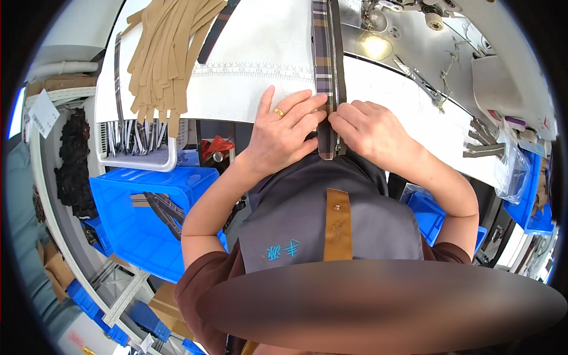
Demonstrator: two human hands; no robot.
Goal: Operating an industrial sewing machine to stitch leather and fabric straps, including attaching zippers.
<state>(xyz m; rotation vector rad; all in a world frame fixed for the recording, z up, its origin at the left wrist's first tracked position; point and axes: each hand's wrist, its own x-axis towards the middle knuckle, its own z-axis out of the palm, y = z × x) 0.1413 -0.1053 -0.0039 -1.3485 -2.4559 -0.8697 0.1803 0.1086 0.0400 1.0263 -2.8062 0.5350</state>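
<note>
A long plaid fabric strip with a dark zipper point(323, 65) runs from the far side of the white work table point(248, 56) over its near edge. My left hand point(284, 130) lies across the left side of this strip, fingers spread and slightly bent, fingertips touching the fabric; a gold ring is on one finger. My right hand point(367, 130) is curled at the zipper side, thumb and index finger pinched on the strip, hiding part of it. Below both hands is my grey apron point(296, 213) with a tan strap.
Tan strips point(160, 59) hang over the table's left, above a white basket point(136, 160) and blue bin point(118, 219). Sewing machine parts point(414, 12), metal tweezers point(420, 80) and thread scraps are at the back right. A blue bin point(526, 213) stands at the right edge.
</note>
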